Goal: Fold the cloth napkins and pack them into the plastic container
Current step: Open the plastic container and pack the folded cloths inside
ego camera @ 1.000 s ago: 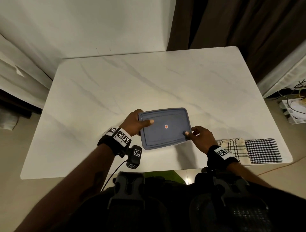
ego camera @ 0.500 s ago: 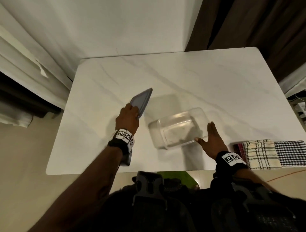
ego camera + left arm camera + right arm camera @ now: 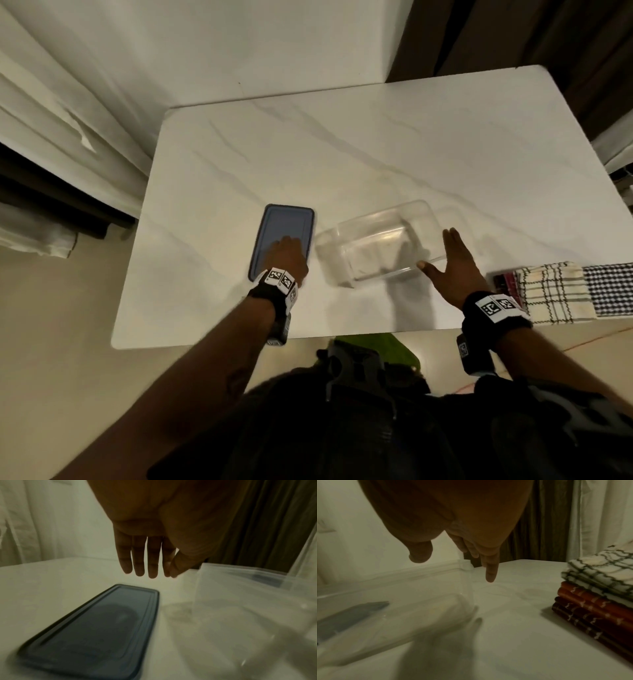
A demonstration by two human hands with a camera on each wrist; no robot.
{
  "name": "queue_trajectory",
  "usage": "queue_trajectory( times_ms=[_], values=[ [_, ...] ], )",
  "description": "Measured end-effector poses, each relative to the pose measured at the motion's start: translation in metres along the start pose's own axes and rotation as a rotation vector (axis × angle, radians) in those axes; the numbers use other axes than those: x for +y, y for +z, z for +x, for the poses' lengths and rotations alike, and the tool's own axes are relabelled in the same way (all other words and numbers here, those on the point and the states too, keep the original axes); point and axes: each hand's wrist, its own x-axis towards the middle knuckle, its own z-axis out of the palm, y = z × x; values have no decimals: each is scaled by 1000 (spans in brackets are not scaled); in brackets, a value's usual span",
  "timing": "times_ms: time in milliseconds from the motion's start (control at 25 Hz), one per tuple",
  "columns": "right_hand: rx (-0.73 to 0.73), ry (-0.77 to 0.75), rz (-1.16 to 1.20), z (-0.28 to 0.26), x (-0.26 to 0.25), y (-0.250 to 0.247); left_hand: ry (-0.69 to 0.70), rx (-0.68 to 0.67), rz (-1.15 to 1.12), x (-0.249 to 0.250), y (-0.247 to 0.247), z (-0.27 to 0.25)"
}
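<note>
The clear plastic container [image 3: 376, 243] stands uncovered and empty on the white marble table [image 3: 342, 154]. Its grey-blue lid [image 3: 284, 226] lies flat on the table just left of it. My left hand [image 3: 286, 253] hovers over the lid's near end with straight fingers [image 3: 139, 561], holding nothing. My right hand [image 3: 452, 263] is spread flat beside the container's right end, its thumb close to the near corner. Folded napkins sit at the table's front right: a cream plaid one [image 3: 551, 294] on red ones [image 3: 594, 609], and a black-and-white check one [image 3: 609, 291].
A wall and pale curtain [image 3: 51, 120] border the table's left and back, with a dark curtain [image 3: 513, 34] at the back right. The table's front edge [image 3: 239, 342] is close to my body. An orange cable [image 3: 596, 337] runs on the floor at right.
My left hand lifted the lid off the container, carried it left and laid it flat on the table, then let go. My right hand released the container and opened beside it.
</note>
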Motion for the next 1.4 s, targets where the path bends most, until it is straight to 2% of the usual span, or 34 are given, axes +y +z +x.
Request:
queue_trajectory(
  times_ms=[80,200,280,400,520,640,720,800,920,1000,1160,1240,1400],
  values=[
    [56,-28,23,-12,16,-11,41,171,-108,43,-31,6],
    [16,-33,-7,-38,50,-38,272,310,-258,126,-62,2],
    [-36,-14,-51,-58,79,-55,459,228,-298,189,-69,-8],
    [-1,117,-31,-82,134,-79,668,8,-251,281,-48,-20],
    [68,310,111,-100,177,-96,708,-195,-134,352,-8,-19],
    [60,520,327,-111,198,-95,624,-297,-194,394,27,-14],
    [14,608,520,-111,208,-87,556,-379,-240,407,42,-12],
    [-2,632,739,-104,209,-81,514,-437,-285,413,54,-10],
    [83,662,989,-85,206,-73,485,-428,-367,407,64,-14],
    [134,682,1015,-77,207,-69,473,-439,-421,400,66,-25],
    [106,607,980,-82,196,-68,375,-561,-594,371,76,-48],
    [43,536,1108,-82,181,-72,257,-629,-783,356,71,-52],
    [-96,370,1327,-65,142,-100,139,-720,-1076,331,34,-60]
  ],
)
